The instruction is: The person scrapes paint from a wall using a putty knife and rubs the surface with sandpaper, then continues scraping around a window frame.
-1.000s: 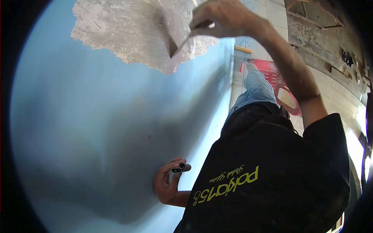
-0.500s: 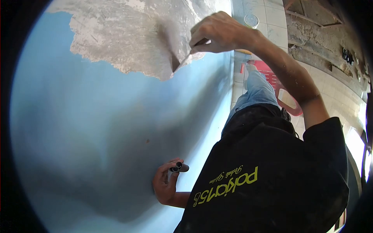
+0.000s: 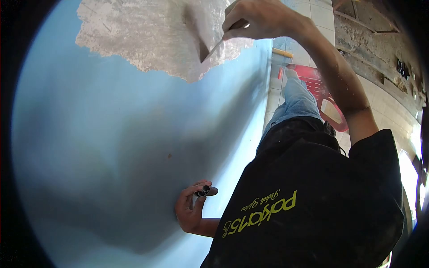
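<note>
My right hand [image 3: 261, 18] grips the handle of a scraper [image 3: 210, 49], whose blade lies flat against the blue wall [image 3: 111, 147] at the lower edge of a bare grey patch [image 3: 147, 35] where the paint is gone. Lower down, my left hand [image 3: 190, 212] rests against the blue wall and holds two short metal tubes [image 3: 202, 192] between thumb and fingers. My black shirt with yellow lettering [image 3: 313, 205] fills the lower right.
My jeans leg [image 3: 295, 100] runs down to a foot on a red plastic stool [image 3: 319, 89] on the pale tiled floor [image 3: 389, 107]. A yellow-handled tool [image 3: 282, 52] lies by the wall's foot. A rough, stained wall [image 3: 375, 44] stands at the far right.
My right hand drew the scraper down the bare patch's edge, then lifted back up toward the top. My left hand stayed on the wall with the tubes.
</note>
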`<state>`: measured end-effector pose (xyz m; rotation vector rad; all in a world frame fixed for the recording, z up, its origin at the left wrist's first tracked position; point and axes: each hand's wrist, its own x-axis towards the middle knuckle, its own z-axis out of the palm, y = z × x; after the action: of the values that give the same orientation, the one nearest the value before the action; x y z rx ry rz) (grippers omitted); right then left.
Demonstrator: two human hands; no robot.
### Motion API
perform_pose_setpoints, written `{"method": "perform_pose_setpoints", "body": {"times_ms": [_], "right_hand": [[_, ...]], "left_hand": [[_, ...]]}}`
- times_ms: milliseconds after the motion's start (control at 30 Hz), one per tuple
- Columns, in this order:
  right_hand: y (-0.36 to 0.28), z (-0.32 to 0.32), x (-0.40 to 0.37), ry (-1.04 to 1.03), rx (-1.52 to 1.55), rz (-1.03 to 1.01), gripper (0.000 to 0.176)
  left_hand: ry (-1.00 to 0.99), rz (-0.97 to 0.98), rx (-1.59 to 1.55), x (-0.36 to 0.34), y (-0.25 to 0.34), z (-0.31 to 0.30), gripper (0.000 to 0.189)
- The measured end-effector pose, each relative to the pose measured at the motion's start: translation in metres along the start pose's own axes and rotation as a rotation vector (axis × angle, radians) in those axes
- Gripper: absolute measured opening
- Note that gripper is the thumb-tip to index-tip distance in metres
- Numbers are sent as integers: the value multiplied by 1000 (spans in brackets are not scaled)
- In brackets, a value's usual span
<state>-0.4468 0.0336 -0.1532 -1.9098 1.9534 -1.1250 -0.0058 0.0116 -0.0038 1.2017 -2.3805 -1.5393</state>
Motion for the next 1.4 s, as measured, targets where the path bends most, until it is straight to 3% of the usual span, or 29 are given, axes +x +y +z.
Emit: {"method": "perform_pose_setpoints", "body": {"times_ms": [167, 233, 367, 433, 467, 500, 633, 700, 767, 833, 900, 967, 1033, 1067, 1167, 1300, 1400], "right_hand": [[7, 33, -16, 55, -63, 37, 12], [-1, 21, -19, 81, -94, -44, 14], [3, -21, -1, 54, -95, 7, 16], [9, 11, -10, 87, -99, 3, 14], [11, 33, -20, 181, -137, -133, 14], [3, 34, -25, 113, -74, -4, 14], [5, 23, -20, 97, -105, -33, 13], [8, 2, -6, 46, 21, 94, 14], [10, 6, -5, 55, 54, 53, 13], [4, 49, -16, 39, -130, -43, 13], [-10, 71, -17, -252, -102, 70, 14], [-2, 69, -20, -132, 15, 26, 13], [10, 43, -16, -23, -70, -23, 12], [19, 28, -13, 61, 81, -37, 13], [8, -14, -5, -86, 17, 59, 17], [14, 32, -23, 42, -15, 94, 11], [23, 25, -17, 78, -81, -42, 13]], "left_hand": [[-48, -8, -22, 7, 7, 2, 26], [-67, 6, 4, 11, 7, 2, 26], [-36, -17, -21, 7, 9, 4, 24], [-36, -8, 5, 7, 9, 4, 23], [-46, -1, 30, 7, 9, 4, 23], [-57, 5, 35, 7, 7, 3, 23], [-46, -5, 35, 9, 4, 0, 20], [-41, 9, 53, 6, 8, 2, 19], [-5, -30, 2, 2, 11, 5, 17], [-6, -29, 10, 3, 11, 6, 18], [-22, -25, 22, 6, 7, 3, 18], [-23, 10, 0, 3, 0, 1, 19], [-16, -9, -47, 2, 3, 4, 20], [-10, -13, -89, 1, 8, 6, 22], [-34, -7, -34, 0, 16, 7, 24], [-50, 9, -18, 11, 9, 6, 25], [-68, -24, 15, 11, 7, 2, 25]]}}
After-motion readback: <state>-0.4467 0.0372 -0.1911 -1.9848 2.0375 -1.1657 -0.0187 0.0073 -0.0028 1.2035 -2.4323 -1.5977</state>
